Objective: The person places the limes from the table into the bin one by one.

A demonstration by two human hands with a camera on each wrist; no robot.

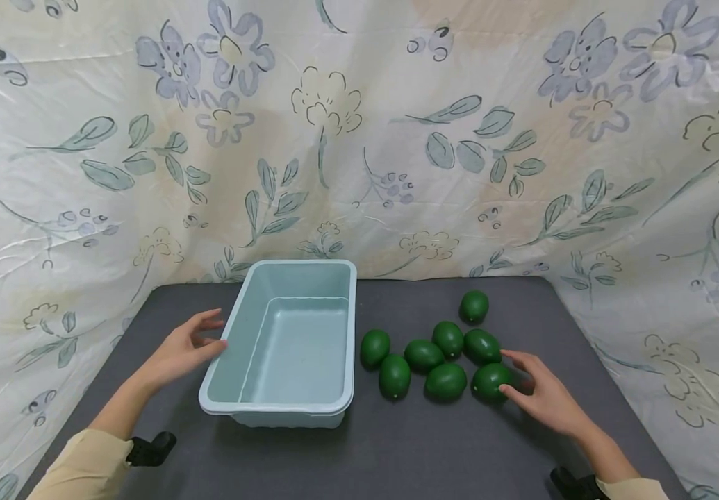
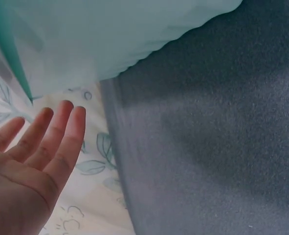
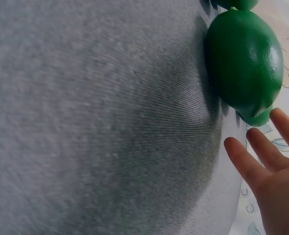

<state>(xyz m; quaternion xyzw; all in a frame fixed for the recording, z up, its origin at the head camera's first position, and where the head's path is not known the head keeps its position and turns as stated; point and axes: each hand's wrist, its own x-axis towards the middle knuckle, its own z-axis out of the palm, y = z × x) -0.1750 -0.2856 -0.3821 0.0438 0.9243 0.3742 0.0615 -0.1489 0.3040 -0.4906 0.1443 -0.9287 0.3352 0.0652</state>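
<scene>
A pale blue-green plastic tub (image 1: 296, 354) stands left of centre with nothing inside it. My left hand (image 1: 187, 345) is at its left side, thumb tip right at the rim and fingers loosely spread; the left wrist view has those fingers (image 2: 71, 127) beside the tub wall (image 2: 85, 44). Several glossy dark green limes lie in a loose group right of the tub. My right hand (image 1: 543, 394) reaches to the nearest right-hand lime (image 1: 490, 383), fingers apart around its right side. In the right wrist view, straight fingers (image 3: 244, 161) show just below a lime (image 3: 244, 58).
One lime (image 1: 474, 307) lies farther back than the others, and another (image 1: 374, 348) sits close to the tub's right wall. The dark grey table (image 1: 409, 451) ends at a floral cloth (image 1: 359, 153) hanging behind and along both sides.
</scene>
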